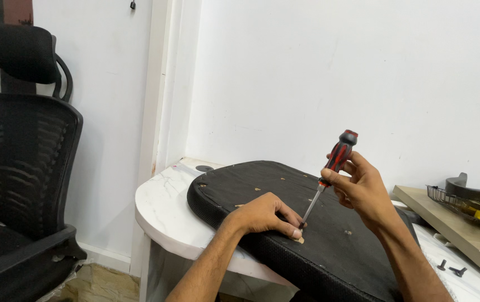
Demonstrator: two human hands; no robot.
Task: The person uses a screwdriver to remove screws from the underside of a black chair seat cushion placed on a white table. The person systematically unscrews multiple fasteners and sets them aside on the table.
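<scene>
- Step in hand, as judged: driving or loosening a fastener in the underside of a black seat pad (pixel 284 223), which lies upside down on a white marble-look table (pixel 161 212).
- Right hand (pixel 363 187) is clenched around the red-and-black handle of a screwdriver (pixel 329 170); the shaft slants down and to the left.
- Left hand (pixel 265 215) rests flat on the pad, fingertips (pixel 296 233) pinched at the screwdriver tip, steadying it; whether they hold a screw, I cannot tell.
- The tip meets the pad near its front edge, directly beside the left fingers, below and left of the right-hand grip.
- Next move, as judged, calls for downward pressure and keeping the tip seated while turning.
- Two loose black screws (pixel 451 268) lie on the table at right, well apart.
</scene>
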